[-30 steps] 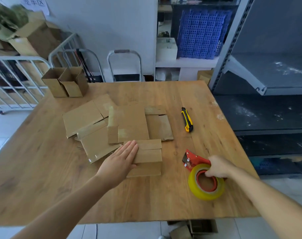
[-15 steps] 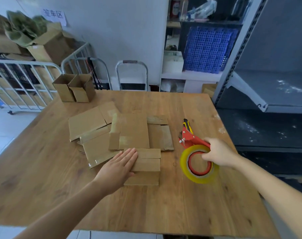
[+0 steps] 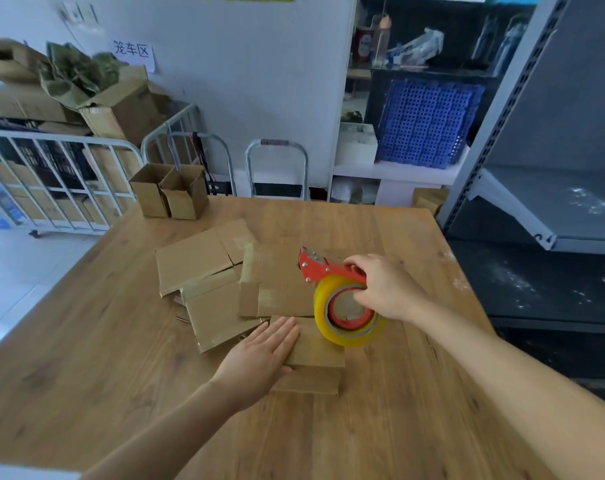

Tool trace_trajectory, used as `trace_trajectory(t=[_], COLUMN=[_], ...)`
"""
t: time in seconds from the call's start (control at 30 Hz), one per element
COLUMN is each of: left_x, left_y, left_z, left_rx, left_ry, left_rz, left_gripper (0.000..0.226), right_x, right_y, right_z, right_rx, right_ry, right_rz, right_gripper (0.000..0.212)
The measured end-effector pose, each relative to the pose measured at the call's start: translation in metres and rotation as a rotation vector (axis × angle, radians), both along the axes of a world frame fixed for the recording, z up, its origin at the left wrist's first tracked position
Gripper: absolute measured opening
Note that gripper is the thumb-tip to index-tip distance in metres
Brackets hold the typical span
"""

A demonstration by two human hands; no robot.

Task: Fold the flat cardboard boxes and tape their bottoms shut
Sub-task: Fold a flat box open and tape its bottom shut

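Change over the last sec: the tape dispenser (image 3: 323, 268) is off the worktop (image 3: 86, 375). It sat near the right edge a sec ago, and now it is in the air, carried left and in toward the middle. The right grip (image 3: 384, 289) holds it, thumb over the red frame and fingers hooked into the core of the yellow roll (image 3: 328, 320). The left grip (image 3: 259, 355) hasn't shifted – palm down, fingers straight and together, holding nothing, just pressing flat on the folded box (image 3: 315, 355) near the front.

What that means, as I read it: folding of this box is done and the taping step is starting. The flaps look closed under the left palm, no tape seen on them yet.

Box vs. dispenser: the roll's lower edge overlaps the box's far right corner in view, and whether it touches the cardboard I can't tell. The cutter end points away, over the pile of flat cardboard (image 3: 204, 268) just behind the box. Next the tape end prob. needs to land on the seam beside the left fingertips (image 3: 290, 325).

Two finished boxes (image 3: 169, 192) stand at the far left corner – rest of the flats not yet done.
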State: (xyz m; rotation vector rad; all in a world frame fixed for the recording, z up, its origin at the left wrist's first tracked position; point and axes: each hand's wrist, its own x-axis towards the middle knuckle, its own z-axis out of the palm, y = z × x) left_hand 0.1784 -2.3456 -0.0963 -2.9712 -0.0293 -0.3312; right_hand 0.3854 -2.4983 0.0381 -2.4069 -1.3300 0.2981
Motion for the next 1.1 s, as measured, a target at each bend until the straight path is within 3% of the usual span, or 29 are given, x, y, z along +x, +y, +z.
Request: trace_trajectory(t=[0.2, 0.37, 0.47, 0.77, 0.87, 1.1], left_x=[0.001, 0.001, 0.001, 0.0, 0.0, -0.002], left_y=[0.007, 0.008, 0.008, 0.01, 0.009, 0.006], left_z=[0.003, 0.003, 0.005, 0.004, 0.007, 0.019], left_rx=[-0.016, -0.037, -0.064, -0.045, -0.075, -0.187], left_ry=[-0.023, -0.012, 0.005, 0.067, 0.128, 0.193], left_rz=[-0.033, -0.053, -0.056, -0.061, -0.053, 0.014], left_gripper=[0.066, 0.065, 0.065, 0.063, 0.064, 0.073], right_x=[-0.009, -0.018, -0.02, -0.011, -0.01, -0.004], right_y=[0.009, 0.009, 0.011, 0.006, 0.005, -0.002], right_z=[0.001, -0.001, 0.005, 0.017, 0.018, 0.021], right_rx=[-0.039, -0.128, -0.198, -0.115, -0.159, -0.185], right_ry=[-0.096, -0.153, -0.083, 0.358, 0.338, 0.419], right_rz=[0.041, 0.12, 0.131, 0.097, 0.141, 0.157], right_gripper=[0.054, 0.069, 0.089, 0.071, 0.081, 0.081])
